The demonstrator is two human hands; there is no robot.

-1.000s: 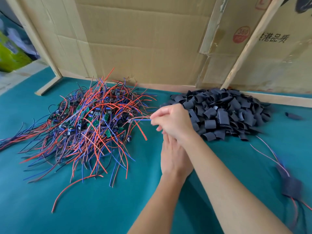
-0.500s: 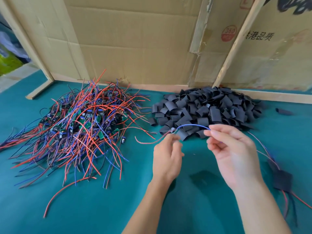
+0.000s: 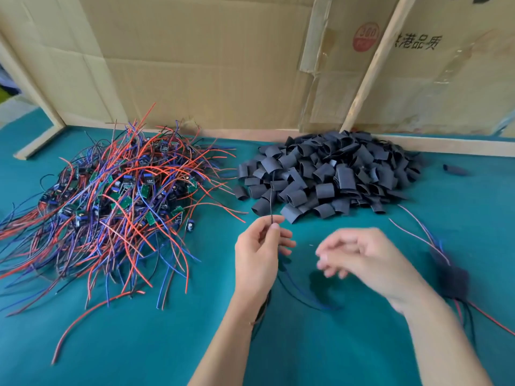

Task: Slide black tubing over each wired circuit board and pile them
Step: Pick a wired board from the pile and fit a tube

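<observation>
**Barely started, by the look of it**

A huge tangle of bare wired circuit boards is still heaped at the left of the teal tabletop, and the pile of black tubing pieces at the back looks hardly touched. Only one or two sleeved boards can be made out at the right edge. A thin dark wire is pinched upright in the left hand, other wires trailing below. The right hand is blurred, fingers loosely curled; nothing can be seen held in it.

Two bare hands, the left hand and right hand, rise from the lower frame. Both forearms are uncovered, no sleeves. The right one is motion-blurred.
</observation>
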